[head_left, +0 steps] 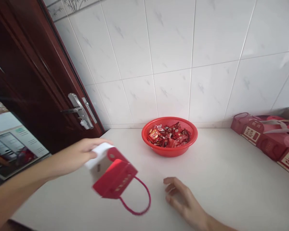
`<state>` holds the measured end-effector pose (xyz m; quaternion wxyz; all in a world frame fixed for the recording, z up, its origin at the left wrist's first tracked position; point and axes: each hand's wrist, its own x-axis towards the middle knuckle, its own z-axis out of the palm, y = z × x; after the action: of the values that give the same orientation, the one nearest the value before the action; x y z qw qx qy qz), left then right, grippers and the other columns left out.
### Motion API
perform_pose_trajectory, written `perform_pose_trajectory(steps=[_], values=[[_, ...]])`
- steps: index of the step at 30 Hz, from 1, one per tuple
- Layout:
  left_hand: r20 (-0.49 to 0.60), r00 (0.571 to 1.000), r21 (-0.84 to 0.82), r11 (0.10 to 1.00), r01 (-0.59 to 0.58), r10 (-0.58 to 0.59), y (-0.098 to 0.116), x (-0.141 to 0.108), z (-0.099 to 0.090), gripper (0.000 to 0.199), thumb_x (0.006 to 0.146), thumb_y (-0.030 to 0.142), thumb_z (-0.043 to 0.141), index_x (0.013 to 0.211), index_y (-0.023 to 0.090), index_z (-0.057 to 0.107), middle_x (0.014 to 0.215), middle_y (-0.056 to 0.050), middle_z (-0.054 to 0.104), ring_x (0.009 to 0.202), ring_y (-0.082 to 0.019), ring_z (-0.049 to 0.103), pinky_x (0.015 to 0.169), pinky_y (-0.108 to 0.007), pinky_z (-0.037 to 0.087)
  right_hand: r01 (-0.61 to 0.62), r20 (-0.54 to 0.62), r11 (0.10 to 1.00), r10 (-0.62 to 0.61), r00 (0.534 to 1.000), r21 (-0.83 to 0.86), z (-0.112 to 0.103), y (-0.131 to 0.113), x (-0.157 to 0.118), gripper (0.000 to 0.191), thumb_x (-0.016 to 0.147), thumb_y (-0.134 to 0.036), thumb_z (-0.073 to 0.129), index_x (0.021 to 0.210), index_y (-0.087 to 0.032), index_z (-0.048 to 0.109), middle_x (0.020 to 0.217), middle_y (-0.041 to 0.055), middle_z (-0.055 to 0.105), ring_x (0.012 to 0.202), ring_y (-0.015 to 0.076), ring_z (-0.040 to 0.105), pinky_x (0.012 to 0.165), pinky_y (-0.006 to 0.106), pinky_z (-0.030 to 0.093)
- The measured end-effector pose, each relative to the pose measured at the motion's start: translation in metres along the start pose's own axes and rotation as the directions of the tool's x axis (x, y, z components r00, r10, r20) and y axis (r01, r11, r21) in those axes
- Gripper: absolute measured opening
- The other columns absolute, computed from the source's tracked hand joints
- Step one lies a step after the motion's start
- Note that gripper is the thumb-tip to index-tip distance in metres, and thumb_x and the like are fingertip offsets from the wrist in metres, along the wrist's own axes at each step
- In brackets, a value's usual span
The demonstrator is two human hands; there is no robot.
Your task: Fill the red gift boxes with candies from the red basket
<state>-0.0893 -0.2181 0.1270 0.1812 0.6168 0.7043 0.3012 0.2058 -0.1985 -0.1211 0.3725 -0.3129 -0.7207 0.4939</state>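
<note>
My left hand (89,149) grips the white edge of a red-and-white paper gift box (115,179), its fingers closed on it. The box is tilted over the table, and its red rope handle (149,200) hangs toward the right. One end of the box stands open, with a red flap showing. To the right of the handle, my right hand (184,200) is empty, its fingers loosely curled and apart. Beyond both hands sits a red plastic basket (168,152) holding many small red-wrapped packets (170,134).
Several red gift boxes (267,138) with handles stand in a group on the right side of the white table (214,166). A tiled wall (170,48) rises behind the table. At the left is a dark wooden door (38,70) with a metal handle (80,110).
</note>
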Motion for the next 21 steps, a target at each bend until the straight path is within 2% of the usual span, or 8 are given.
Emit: perform_pose_trajectory(steps=[3, 5, 8, 10, 13, 15, 18, 21], values=[[0.343, 0.939, -0.077, 0.996, 0.043, -0.014, 0.010, 0.010, 0.038, 0.045, 0.062, 0.016, 0.054, 0.101, 0.017, 0.076, 0.092, -0.002, 0.076, 0.086, -0.024, 0.069, 0.063, -0.022, 0.048, -0.165, -0.091, 0.976, 0.179, 0.980, 0.143, -0.010, -0.006, 0.006, 0.045, 0.092, -0.059, 0.049, 0.116, -0.022, 0.055, 0.096, 0.0072, 0.063, 0.091, 0.0238, 0.062, 0.091, 0.043, 0.049], [0.392, 0.919, -0.122, 0.992, 0.015, 0.034, 0.014, 0.017, 0.068, 0.053, 0.059, 0.018, 0.053, 0.108, 0.019, 0.075, 0.090, -0.002, 0.075, 0.070, -0.021, 0.066, 0.053, -0.022, 0.041, -0.157, -0.150, 0.959, 0.196, 0.969, 0.237, -0.014, -0.009, 0.008, 0.044, 0.093, -0.061, 0.045, 0.113, -0.023, 0.055, 0.105, 0.0082, 0.062, 0.092, 0.0231, 0.061, 0.090, 0.042, 0.048], [0.450, 0.881, -0.208, 0.977, -0.053, 0.144, 0.013, 0.023, 0.105, 0.050, 0.062, 0.017, 0.051, 0.106, 0.018, 0.075, 0.091, -0.004, 0.076, 0.068, -0.020, 0.066, 0.053, -0.023, 0.042, -0.104, -0.213, 0.944, 0.176, 0.961, 0.313, -0.017, -0.011, 0.009, 0.044, 0.093, -0.062, 0.043, 0.113, -0.024, 0.054, 0.125, 0.0093, 0.056, 0.098, 0.0230, 0.061, 0.090, 0.041, 0.049], [0.457, 0.870, -0.242, 0.967, -0.078, 0.185, 0.010, 0.024, 0.123, 0.048, 0.065, 0.016, 0.051, 0.106, 0.018, 0.075, 0.097, -0.006, 0.076, 0.079, -0.022, 0.069, 0.059, -0.024, 0.047, -0.090, -0.217, 0.949, 0.161, 0.963, 0.301, -0.018, -0.014, 0.010, 0.045, 0.092, -0.063, 0.045, 0.117, -0.025, 0.052, 0.129, 0.0095, 0.054, 0.102, 0.0239, 0.060, 0.089, 0.041, 0.050], [0.407, 0.878, -0.295, 0.946, -0.133, 0.251, 0.005, 0.024, 0.144, 0.057, 0.068, 0.013, 0.051, 0.122, 0.022, 0.068, 0.118, -0.007, 0.072, 0.105, -0.025, 0.068, 0.079, -0.028, 0.052, -0.041, -0.227, 0.977, 0.090, 0.970, 0.211, -0.023, -0.024, 0.012, 0.047, 0.089, -0.061, 0.052, 0.121, -0.027, 0.051, 0.133, 0.0096, 0.053, 0.109, 0.0254, 0.058, 0.091, 0.042, 0.050], [0.371, 0.878, -0.336, 0.925, -0.177, 0.303, 0.005, 0.022, 0.155, 0.059, 0.069, 0.012, 0.051, 0.126, 0.024, 0.064, 0.120, -0.006, 0.072, 0.109, -0.024, 0.067, 0.087, -0.030, 0.052, 0.033, -0.250, 0.991, -0.001, 0.968, 0.126, -0.027, -0.034, 0.013, 0.046, 0.089, -0.057, 0.057, 0.124, -0.028, 0.051, 0.133, 0.0091, 0.054, 0.112, 0.0253, 0.058, 0.095, 0.042, 0.049], [0.316, 0.872, -0.358, 0.898, -0.255, 0.373, 0.007, 0.020, 0.167, 0.037, 0.074, 0.012, 0.047, 0.103, 0.021, 0.069, 0.106, -0.005, 0.075, 0.104, -0.023, 0.068, 0.092, -0.034, 0.051, 0.181, -0.237, 0.983, -0.186, 0.954, -0.040, -0.034, -0.048, 0.014, 0.046, 0.089, -0.047, 0.061, 0.130, -0.030, 0.052, 0.134, 0.0088, 0.055, 0.121, 0.0260, 0.054, 0.102, 0.043, 0.046], [0.268, 0.872, -0.335, 0.888, -0.315, 0.410, 0.009, 0.022, 0.174, 0.026, 0.079, 0.015, 0.043, 0.081, 0.019, 0.069, 0.095, -0.004, 0.075, 0.098, -0.022, 0.069, 0.091, -0.034, 0.052, 0.312, -0.080, 0.921, -0.338, 0.938, -0.232, -0.038, -0.061, 0.014, 0.031, 0.091, -0.040, 0.060, 0.120, -0.029, 0.065, 0.150, 0.0084, 0.044, 0.137, 0.0284, 0.043, 0.111, 0.047, 0.038]])
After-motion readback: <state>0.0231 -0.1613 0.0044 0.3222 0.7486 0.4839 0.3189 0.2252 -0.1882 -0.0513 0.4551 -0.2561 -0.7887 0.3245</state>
